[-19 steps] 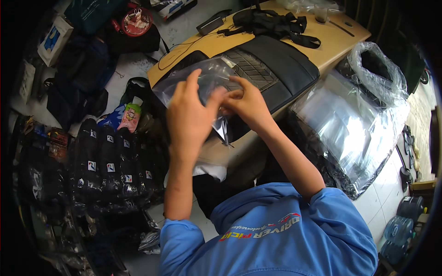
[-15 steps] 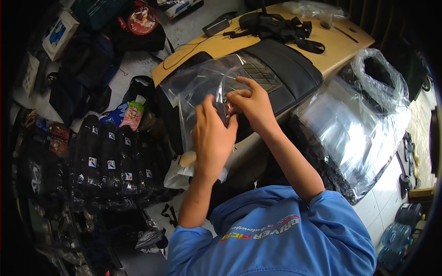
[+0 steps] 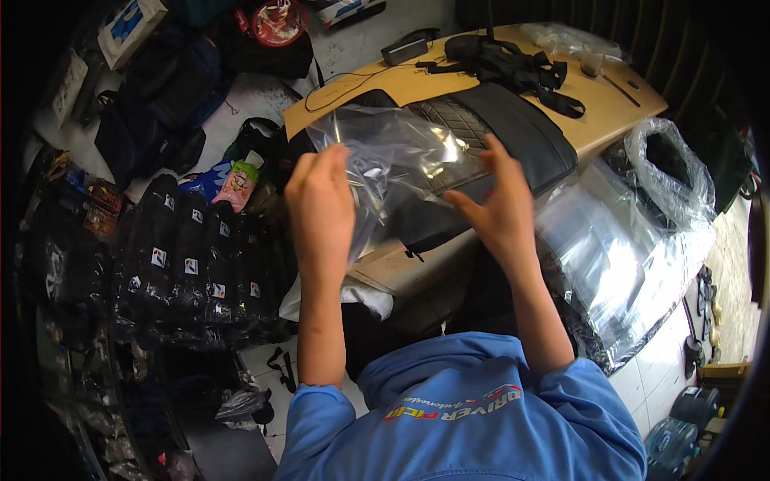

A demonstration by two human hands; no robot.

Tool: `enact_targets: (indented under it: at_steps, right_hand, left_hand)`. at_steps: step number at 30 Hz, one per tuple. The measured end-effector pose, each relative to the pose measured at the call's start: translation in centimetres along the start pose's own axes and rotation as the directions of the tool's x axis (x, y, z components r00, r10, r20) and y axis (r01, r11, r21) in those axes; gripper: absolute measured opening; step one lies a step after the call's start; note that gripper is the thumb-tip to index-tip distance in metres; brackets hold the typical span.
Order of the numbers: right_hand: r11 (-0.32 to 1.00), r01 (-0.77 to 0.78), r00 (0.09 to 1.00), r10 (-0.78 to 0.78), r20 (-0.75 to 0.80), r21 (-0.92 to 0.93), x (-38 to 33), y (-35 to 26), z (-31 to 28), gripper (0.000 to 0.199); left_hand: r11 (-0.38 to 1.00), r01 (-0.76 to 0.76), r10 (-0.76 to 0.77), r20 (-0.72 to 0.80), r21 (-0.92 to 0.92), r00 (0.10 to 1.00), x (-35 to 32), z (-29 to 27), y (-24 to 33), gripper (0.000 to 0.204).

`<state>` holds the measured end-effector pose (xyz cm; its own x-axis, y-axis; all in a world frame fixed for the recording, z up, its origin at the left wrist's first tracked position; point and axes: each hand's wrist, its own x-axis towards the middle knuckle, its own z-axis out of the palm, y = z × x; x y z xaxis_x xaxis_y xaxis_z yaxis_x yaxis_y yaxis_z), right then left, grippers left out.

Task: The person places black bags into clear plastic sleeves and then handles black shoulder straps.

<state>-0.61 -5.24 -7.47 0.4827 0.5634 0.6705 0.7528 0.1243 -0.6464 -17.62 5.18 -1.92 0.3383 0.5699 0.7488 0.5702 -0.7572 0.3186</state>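
Observation:
A clear plastic bag (image 3: 377,172) hangs crumpled between my hands, over a black padded piece with a stitched diamond panel (image 3: 521,132) on the table. My left hand (image 3: 321,200) is closed at the bag's left edge, with the fingertips partly turned from view. My right hand (image 3: 505,212) is at the bag's right side, thumb and fingers spread apart and slightly blurred. Whether its fingertips touch the film I cannot tell.
The wooden table (image 3: 609,128) carries black straps (image 3: 513,64), a small black box (image 3: 405,50) and a clear cup (image 3: 592,62). A stack of clear plastic bags (image 3: 609,240) lies to the right. Wrapped black bundles (image 3: 188,264) stand on the left, near a pink packet (image 3: 235,186).
My hands have moved apart, the left one leftward and the right one rightward. My right hand's fingers have come off the pinch near the bag's middle and spread. The view has shifted slightly.

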Motion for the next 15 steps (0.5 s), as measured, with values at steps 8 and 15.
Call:
enact_targets:
  at_steps: [8, 15]
  right_hand:
    - [0.959, 0.277, 0.822, -0.266, 0.503, 0.055, 2.1, -3.3, 0.3, 0.023]
    - [0.946, 0.206, 0.833, -0.304, 0.463, 0.251, 4.8, -0.9, 5.9, 0.022]
  left_hand:
    - [0.932, -0.233, 0.248, 0.021, -0.276, 0.969, -0.5, 0.2, 3.5, 0.020]
    - [0.848, -0.500, 0.522, 0.118, -0.172, 0.845, -0.6, 0.8, 8.1, 0.024]
